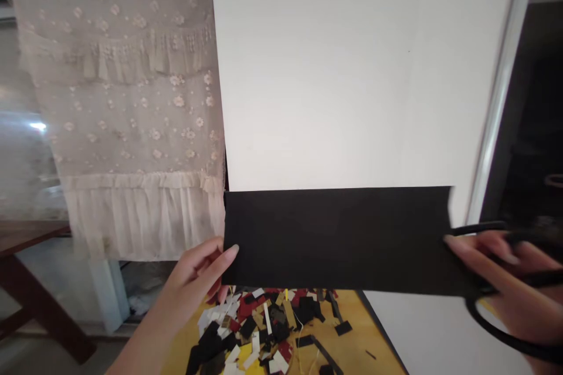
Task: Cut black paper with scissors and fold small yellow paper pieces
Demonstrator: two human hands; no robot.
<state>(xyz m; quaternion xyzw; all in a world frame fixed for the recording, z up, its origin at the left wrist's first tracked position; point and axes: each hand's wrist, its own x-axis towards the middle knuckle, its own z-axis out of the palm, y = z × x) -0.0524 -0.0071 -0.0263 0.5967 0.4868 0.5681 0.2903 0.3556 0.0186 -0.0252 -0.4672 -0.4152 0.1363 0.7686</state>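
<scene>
Left hand (200, 272) pinched the left end of the black paper strip (338, 237), with one finger along its edge and the others curled behind it. The strip was held level in mid-air in front of the white wall panel (352, 70) and above the yellow surface (352, 345).

Right hand (505, 281) was closed through the handles of the black scissors (477, 228) at the strip's right end. The blades were blurred, so I could not tell whether they were open or shut.

Black, white and red paper scraps (264, 328) lay heaped on the yellow surface below. A lace curtain (127, 117) hung to the left, with a wooden table (26, 234) beyond it.
</scene>
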